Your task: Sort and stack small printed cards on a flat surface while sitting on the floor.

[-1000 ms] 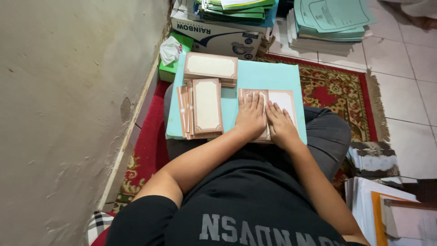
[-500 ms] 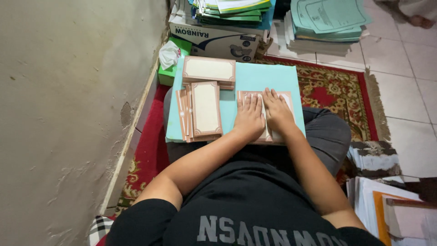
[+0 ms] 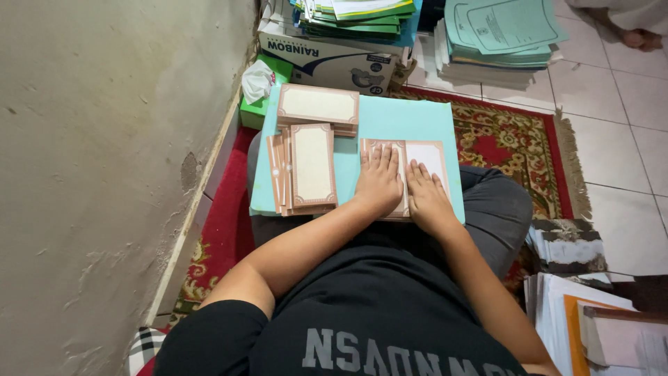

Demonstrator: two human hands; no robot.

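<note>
Hands, left (image 3: 379, 182) and right (image 3: 426, 197), grip spread flat, pressing brown-bordered rectangular card (image 3: 426, 154).

At the far edge of the red patterned rug (image 3: 508, 139) you see a white cardboard box (image 3: 334, 59) topped with green and white folders (image 3: 355, 14). At the rug's far left corner a green tissue box (image 3: 268, 83) stands against the wall (image 3: 104, 174). Pale green booklets (image 3: 501, 35) are stacked on the tiled floor (image 3: 612, 118) beyond the rug. More paper piles (image 3: 591, 320) lie at your right.
</note>
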